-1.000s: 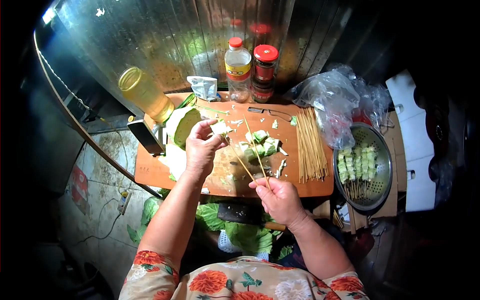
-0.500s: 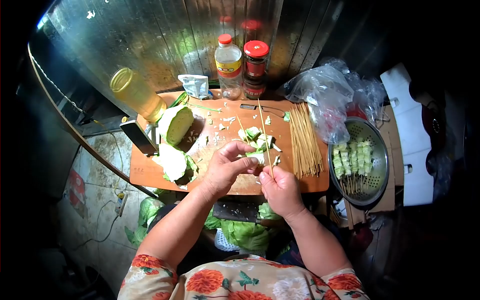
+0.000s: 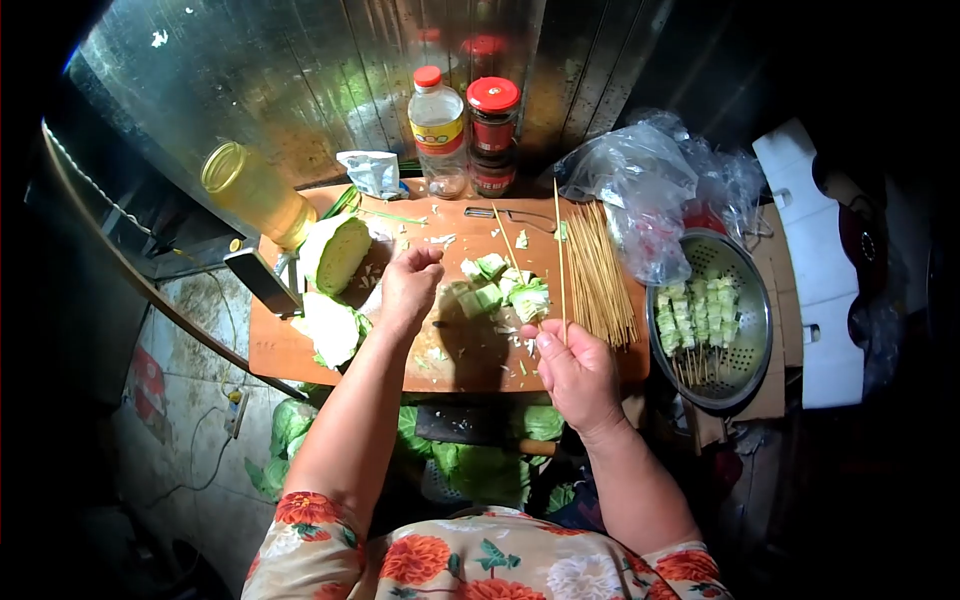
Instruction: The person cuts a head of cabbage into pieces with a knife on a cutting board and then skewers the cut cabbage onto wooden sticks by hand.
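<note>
My right hand (image 3: 578,375) grips two thin wooden skewers (image 3: 560,240) near their lower ends. One skewer has a cabbage piece (image 3: 528,299) on it, just above my fingers. My left hand (image 3: 412,288) is over the board, left of the cut cabbage pieces (image 3: 484,298), with its fingers curled together; whether they hold anything is hidden. Beyond it lie a cut cabbage half (image 3: 338,254) and a loose pale leaf (image 3: 330,328). A bundle of bare skewers (image 3: 598,275) rests on the board to the right.
The orange board (image 3: 285,345) carries cabbage scraps. Behind it stand a red-capped bottle (image 3: 437,140), stacked jars (image 3: 493,135) and a yellow jar (image 3: 258,195). A phone (image 3: 262,282) leans at left. Right are a colander (image 3: 752,345) with filled skewers and plastic bags (image 3: 645,195). A cleaver (image 3: 462,424) lies below.
My left hand went down to the skewers with a cabbage piece, then moved away to the left. The piece now sits on one skewer in my right hand.
</note>
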Demonstrator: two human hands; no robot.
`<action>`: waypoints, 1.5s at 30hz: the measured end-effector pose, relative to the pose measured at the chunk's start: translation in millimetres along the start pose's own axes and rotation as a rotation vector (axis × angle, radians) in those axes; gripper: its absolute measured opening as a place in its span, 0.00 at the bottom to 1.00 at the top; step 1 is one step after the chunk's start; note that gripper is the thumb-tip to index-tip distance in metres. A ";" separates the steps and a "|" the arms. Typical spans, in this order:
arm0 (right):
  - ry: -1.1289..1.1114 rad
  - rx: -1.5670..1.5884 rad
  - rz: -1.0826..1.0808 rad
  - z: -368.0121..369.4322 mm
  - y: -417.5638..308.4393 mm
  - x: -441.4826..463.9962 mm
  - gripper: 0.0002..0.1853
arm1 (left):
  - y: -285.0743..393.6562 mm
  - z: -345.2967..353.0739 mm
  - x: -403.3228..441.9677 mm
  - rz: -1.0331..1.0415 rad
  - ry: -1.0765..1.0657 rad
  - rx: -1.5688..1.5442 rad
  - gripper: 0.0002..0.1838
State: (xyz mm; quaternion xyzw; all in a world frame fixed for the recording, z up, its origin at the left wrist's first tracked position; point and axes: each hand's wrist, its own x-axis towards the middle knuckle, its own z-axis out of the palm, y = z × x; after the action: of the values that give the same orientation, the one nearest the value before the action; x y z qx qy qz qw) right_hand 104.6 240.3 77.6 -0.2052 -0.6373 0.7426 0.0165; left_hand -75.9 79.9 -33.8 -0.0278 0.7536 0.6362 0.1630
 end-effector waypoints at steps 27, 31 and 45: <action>-0.010 -0.097 -0.044 -17.3 -2.9 -12.9 0.10 | -7.8 3.0 18.8 0.259 -0.201 0.655 0.11; -0.014 -0.114 -0.036 -14.6 -4.1 -13.6 0.10 | -4.8 -8.8 18.2 0.194 -0.126 0.653 0.11; -0.004 -0.040 -0.033 -16.3 -2.1 -10.5 0.11 | 22.6 27.9 7.6 0.114 -0.504 0.737 0.15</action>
State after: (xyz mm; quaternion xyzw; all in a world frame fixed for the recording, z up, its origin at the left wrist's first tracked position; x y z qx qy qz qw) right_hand 119.0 253.0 80.9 -0.1936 -0.6555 0.7296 0.0232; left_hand -82.8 112.4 -18.3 0.2297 0.8670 0.3201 0.3051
